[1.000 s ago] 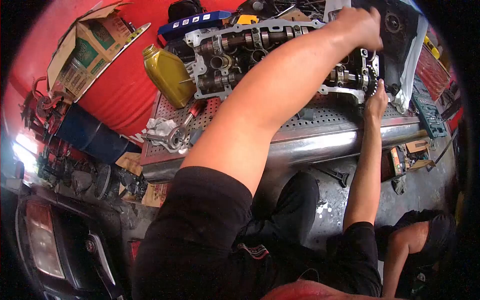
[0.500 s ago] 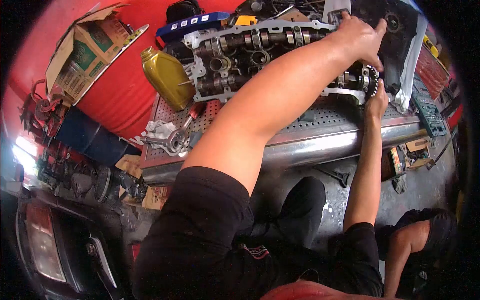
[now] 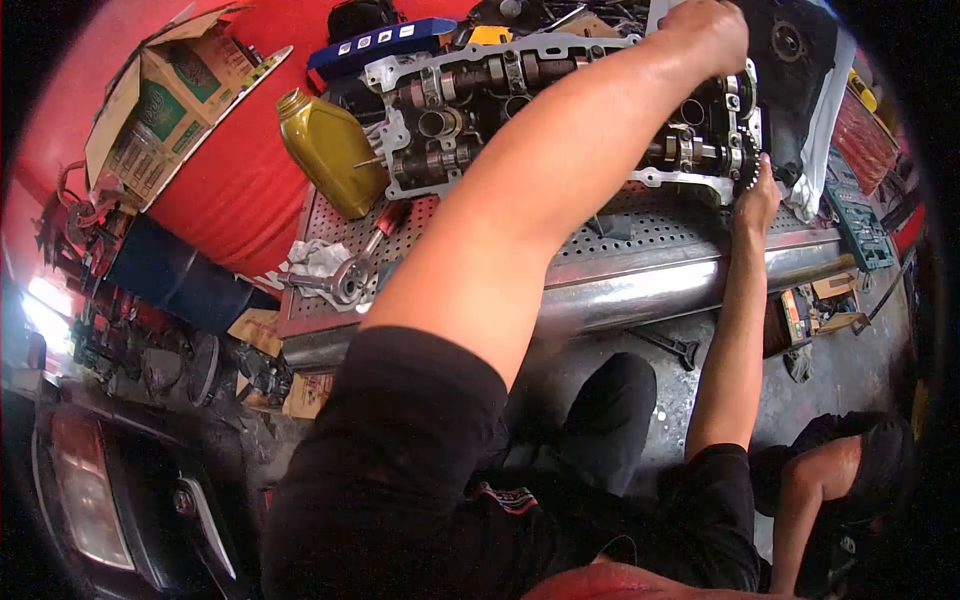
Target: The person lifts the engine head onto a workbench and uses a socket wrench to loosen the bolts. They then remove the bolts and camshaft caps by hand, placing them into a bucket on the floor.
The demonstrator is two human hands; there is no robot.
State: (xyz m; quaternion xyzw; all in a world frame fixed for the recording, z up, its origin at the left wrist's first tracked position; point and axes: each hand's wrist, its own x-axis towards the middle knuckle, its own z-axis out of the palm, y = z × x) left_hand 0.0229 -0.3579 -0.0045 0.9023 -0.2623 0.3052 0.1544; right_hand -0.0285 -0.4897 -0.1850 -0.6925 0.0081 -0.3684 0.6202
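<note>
A cylinder head point(image 3: 440, 184) with its two camshafts exposed lies lengthwise on the perforated metal bench. My right hand point(image 3: 757, 202) is at its near right corner, closed on the rim of the toothed camshaft sprocket point(image 3: 750, 160), thumb along the outer side. Stretched across the head, my left arm ends in my left hand point(image 3: 712, 35) above the far right corner. The back of that hand faces me and its fingers are hidden, so what it touches does not show. A dark engine cover point(image 3: 790, 85) lies just to its right.
Left of the head stand a gold oil bottle point(image 3: 330, 150) and a ratchet wrench point(image 3: 350, 280) beside a crumpled rag point(image 3: 318, 258). A blue tray point(image 3: 385, 45) lies behind. On the right is a green tool case point(image 3: 862, 225). Another person's arm point(image 3: 800, 510) shows at lower right.
My left hand has moved up and away from the sprocket end, its spread fingers no longer showing. My right hand has stayed at the sprocket.
</note>
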